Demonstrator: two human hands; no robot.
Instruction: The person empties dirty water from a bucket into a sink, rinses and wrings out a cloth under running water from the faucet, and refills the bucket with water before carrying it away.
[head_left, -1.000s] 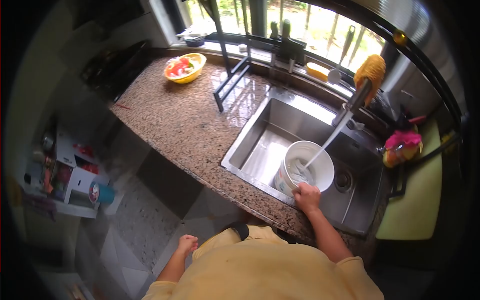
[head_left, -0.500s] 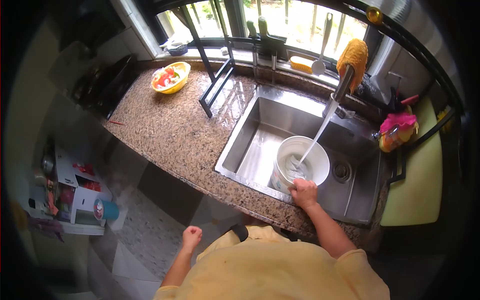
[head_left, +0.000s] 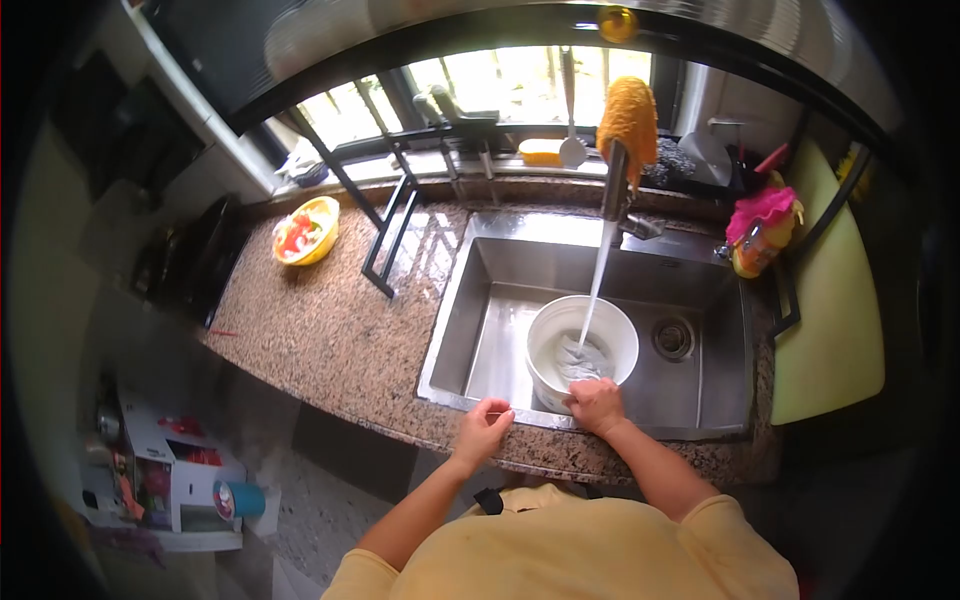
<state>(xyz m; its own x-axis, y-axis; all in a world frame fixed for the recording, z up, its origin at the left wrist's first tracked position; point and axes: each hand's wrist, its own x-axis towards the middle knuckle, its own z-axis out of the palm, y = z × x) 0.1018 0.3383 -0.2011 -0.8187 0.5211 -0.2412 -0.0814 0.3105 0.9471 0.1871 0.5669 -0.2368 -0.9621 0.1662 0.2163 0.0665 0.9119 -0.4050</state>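
Note:
A white bucket (head_left: 535, 350) stands in the stainless steel sink (head_left: 480, 340), at its near side. Water runs from the tap (head_left: 616, 190) into it, onto a greyish-white cloth-like bundle (head_left: 580, 357) inside. My right hand (head_left: 597, 405) is closed on the bucket's near rim, its fingertips partly hidden. Just left of the bucket, my left hand (head_left: 485, 430) hovers by the sink's front edge, loosely curved with nothing in it, thumb and fingers slightly apart.
A yellow bowl (head_left: 325, 240) with red and green pieces sits on the granite counter (head_left: 300, 310). Black rack legs (head_left: 392, 245) stand left of the sink. An orange cloth (head_left: 628, 115) drapes over the tap. At right are a pink-topped bottle (head_left: 760, 235) and a green board (head_left: 830, 310).
My left hand has risen from beside my body to the sink's front edge. The view has shifted. My right hand stays on the bucket rim while water keeps running.

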